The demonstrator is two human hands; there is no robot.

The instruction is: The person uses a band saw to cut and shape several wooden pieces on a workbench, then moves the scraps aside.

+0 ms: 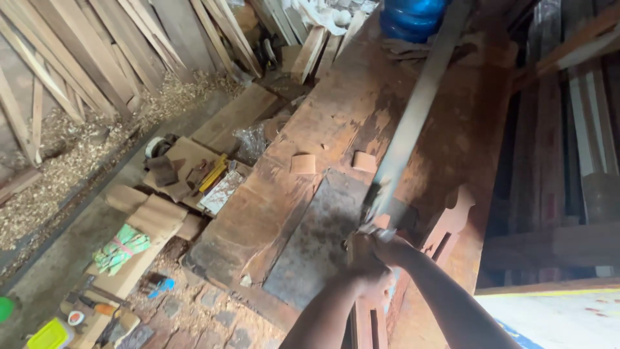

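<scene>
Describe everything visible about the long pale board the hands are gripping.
The long pale board looks like greyish, weathered wood, narrow and straight, blurred in this view. It runs diagonally from the hands up toward the blue container, over the worn wooden workbench. The left hand and right hand clasp its near end together; whether it rests on the bench is unclear.

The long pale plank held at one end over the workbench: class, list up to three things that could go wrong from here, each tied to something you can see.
1. Both hands, left hand and right hand, seem to grip only the near end of the long plank; its far end could swing into the blue container.
2. It might sweep the two small wood blocks off the workbench.
3. Anything dropped could land among the tools and scraps on the floor.
</scene>
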